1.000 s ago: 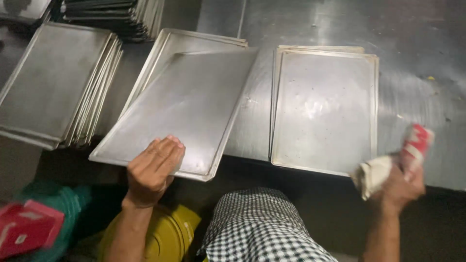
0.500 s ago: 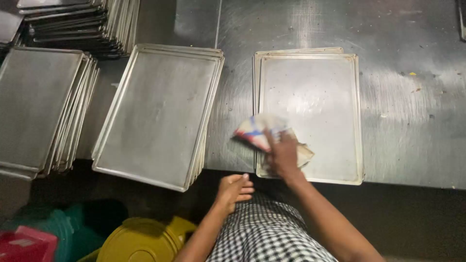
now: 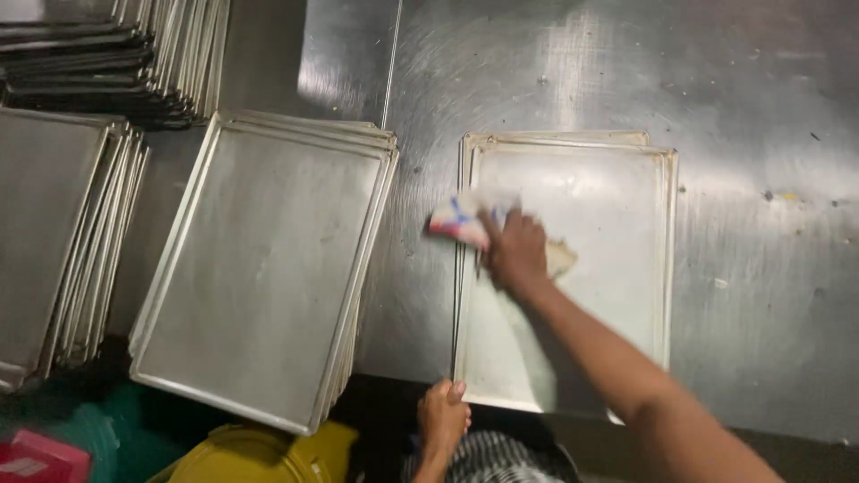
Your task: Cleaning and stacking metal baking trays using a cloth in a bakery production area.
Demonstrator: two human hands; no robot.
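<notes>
My right hand [image 3: 514, 250] presses a crumpled cloth [image 3: 461, 219], white with red and blue marks, onto the left part of a metal baking tray [image 3: 617, 233] that lies on top of another tray on the steel table. My left hand [image 3: 443, 416] rests at the near left corner of that tray, fingers curled on its edge. A stack of similar trays [image 3: 268, 259] lies to the left, hanging over the table's front edge.
More stacked trays [image 3: 54, 233] sit at the far left, and further ones [image 3: 116, 54] at the back left. The steel table [image 3: 761, 107] spreads to the right. Below the table edge are a yellow bin [image 3: 250, 452] and a red object [image 3: 40, 456].
My right hand with the cloth has moved up and left along the tray. My left hand has gone from hanging below the edge to the tray's near corner.
</notes>
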